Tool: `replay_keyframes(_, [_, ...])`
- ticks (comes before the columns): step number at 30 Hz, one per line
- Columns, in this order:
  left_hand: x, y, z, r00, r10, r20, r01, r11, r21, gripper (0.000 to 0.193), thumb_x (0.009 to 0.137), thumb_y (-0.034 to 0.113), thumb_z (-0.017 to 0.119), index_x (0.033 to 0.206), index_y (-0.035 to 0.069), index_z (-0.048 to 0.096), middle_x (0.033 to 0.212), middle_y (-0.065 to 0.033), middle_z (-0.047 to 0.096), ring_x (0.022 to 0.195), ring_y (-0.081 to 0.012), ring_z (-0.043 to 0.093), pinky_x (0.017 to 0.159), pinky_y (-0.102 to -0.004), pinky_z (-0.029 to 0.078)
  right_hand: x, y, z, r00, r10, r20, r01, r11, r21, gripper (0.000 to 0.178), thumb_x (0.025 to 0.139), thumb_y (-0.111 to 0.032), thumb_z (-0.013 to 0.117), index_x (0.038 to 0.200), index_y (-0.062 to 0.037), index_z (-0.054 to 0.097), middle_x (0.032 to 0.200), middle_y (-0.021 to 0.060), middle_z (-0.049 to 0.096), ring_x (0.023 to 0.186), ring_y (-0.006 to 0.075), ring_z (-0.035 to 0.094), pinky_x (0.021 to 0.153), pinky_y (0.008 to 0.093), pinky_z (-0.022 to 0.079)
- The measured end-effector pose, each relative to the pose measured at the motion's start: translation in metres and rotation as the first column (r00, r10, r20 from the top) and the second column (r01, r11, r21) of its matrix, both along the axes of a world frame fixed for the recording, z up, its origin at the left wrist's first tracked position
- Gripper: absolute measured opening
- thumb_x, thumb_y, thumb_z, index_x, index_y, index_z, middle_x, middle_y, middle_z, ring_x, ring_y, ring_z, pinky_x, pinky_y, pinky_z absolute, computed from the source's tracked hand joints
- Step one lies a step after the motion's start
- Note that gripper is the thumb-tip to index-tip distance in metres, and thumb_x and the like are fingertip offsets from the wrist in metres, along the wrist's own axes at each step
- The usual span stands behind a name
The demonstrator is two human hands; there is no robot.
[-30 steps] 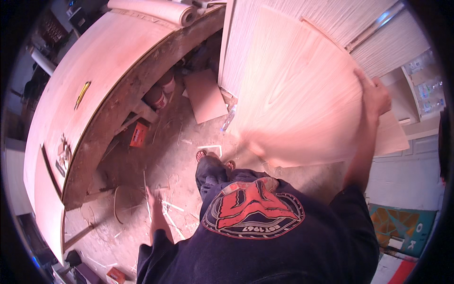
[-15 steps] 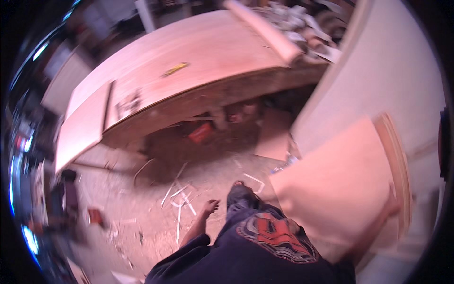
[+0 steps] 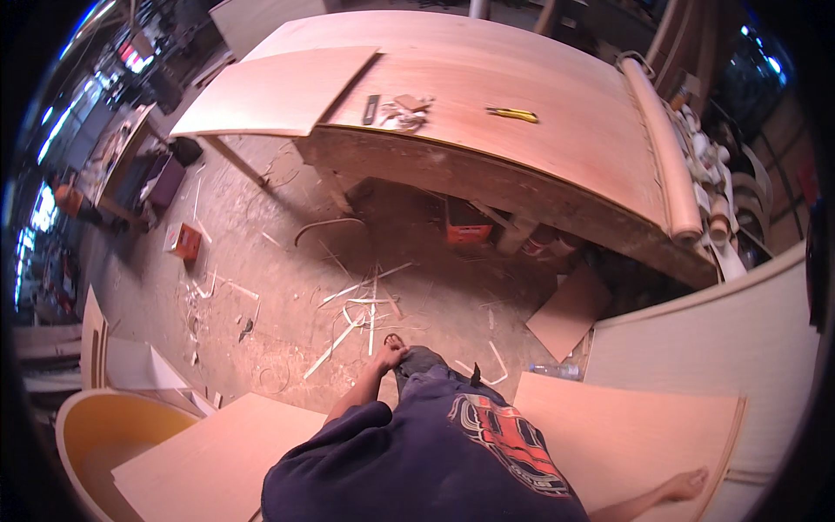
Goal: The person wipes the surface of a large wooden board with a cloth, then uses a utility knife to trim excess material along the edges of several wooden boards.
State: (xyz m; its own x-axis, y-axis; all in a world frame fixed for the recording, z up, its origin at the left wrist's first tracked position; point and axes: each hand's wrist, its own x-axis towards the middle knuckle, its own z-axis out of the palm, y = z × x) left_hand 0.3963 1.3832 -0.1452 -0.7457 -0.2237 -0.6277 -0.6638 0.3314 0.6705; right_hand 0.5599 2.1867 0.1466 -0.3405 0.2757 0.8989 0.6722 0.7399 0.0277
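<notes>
My left hand (image 3: 391, 354) hangs low beside my trouser leg, close above my foot, its fingers loosely apart and nothing visible in it. My right hand (image 3: 685, 485) is at the lower right, over the face of a pale plywood sheet (image 3: 626, 422) near its right edge. Its fingers look stretched out and stop just short of that edge; whether they press on the sheet I cannot tell. On the large plywood-topped table (image 3: 487, 61) ahead lie a yellow utility knife (image 3: 513, 114), a small dark flat block (image 3: 371, 109) and some crumpled scraps (image 3: 405, 113).
A smaller panel (image 3: 278, 87) overhangs the table's left end. Rolled sheet (image 3: 661, 157) lies along its right side. Thin offcut strips (image 3: 361, 300) litter the floor, with a red box (image 3: 183, 241) farther left. A yellow-lined round tub (image 3: 96, 426) and another board (image 3: 226, 444) flank me at left.
My view has swung, so the table sits farther right and the tub shows at lower left. My right hand now appears lower against the sheet; my left hand is closer to my foot.
</notes>
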Motion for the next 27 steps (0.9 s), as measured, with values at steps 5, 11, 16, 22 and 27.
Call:
replay_keyframes(5, [0.065,-0.102,-0.051,0.828,0.483,0.285,-0.553,0.789,0.27,0.051,0.078,0.04,0.065,0.107,-0.002,0.065,0.1,-0.0182,0.066,0.092,-0.0254,0.062,0.08,-0.0325,0.047,-0.232,-0.207,-0.145,0.917,0.247,-0.314,-0.398,0.642,-0.656,0.038,0.083,0.003,0.049,0.121,0.0023,0.053,0.102,0.0135,0.065,0.092,0.0254,0.061,0.082,0.0342,0.049])
replay_keyframes(11, [0.052,-0.222,-0.035,0.713,0.648,0.267,-0.697,0.694,0.179,0.036,0.084,0.037,0.062,0.098,0.004,0.063,0.076,-0.0039,0.06,0.05,-0.0104,0.048,0.045,-0.0277,0.036,-0.442,-0.586,-0.146,0.597,0.724,-0.344,-0.285,-0.21,-0.935,0.037,0.082,-0.015,0.067,0.115,-0.0007,0.06,0.102,0.0102,0.065,0.088,0.0151,0.06,0.08,0.0271,0.047])
replay_keyframes(16, [0.023,-0.305,0.005,0.561,0.807,0.186,-0.816,0.501,0.289,0.037,0.087,0.038,0.06,0.109,0.008,0.057,0.085,-0.0039,0.063,0.066,-0.0103,0.057,0.056,-0.0239,0.043,-0.589,-0.798,-0.135,0.096,0.949,-0.301,-0.451,-0.228,-0.863,0.038,0.078,-0.022,0.071,0.109,-0.0021,0.061,0.092,0.0082,0.063,0.084,0.0181,0.06,0.077,0.0312,0.047])
replay_keyframes(22, [0.016,-0.363,0.015,0.366,0.925,0.103,-0.898,0.322,0.299,0.042,0.088,0.04,0.058,0.114,0.007,0.054,0.095,-0.0051,0.065,0.077,-0.0129,0.061,0.064,-0.0274,0.046,-0.748,-0.926,-0.137,0.096,0.995,-0.037,-0.509,0.017,-0.86,0.048,0.077,-0.032,0.07,0.114,-0.003,0.057,0.097,0.0168,0.064,0.087,0.0268,0.062,0.079,0.0372,0.048])
replay_keyframes(27, [0.084,-0.352,-0.001,0.274,0.953,0.126,-0.962,0.272,0.034,0.032,0.088,0.038,0.057,0.091,0.006,0.063,0.078,-0.0045,0.062,0.064,-0.0123,0.055,0.053,-0.027,0.041,-0.767,-0.987,-0.147,0.108,0.993,0.038,-0.422,0.081,-0.903,0.06,0.076,-0.036,0.065,0.123,-0.001,0.051,0.112,0.0247,0.058,0.109,0.0387,0.054,0.092,0.0433,0.043])
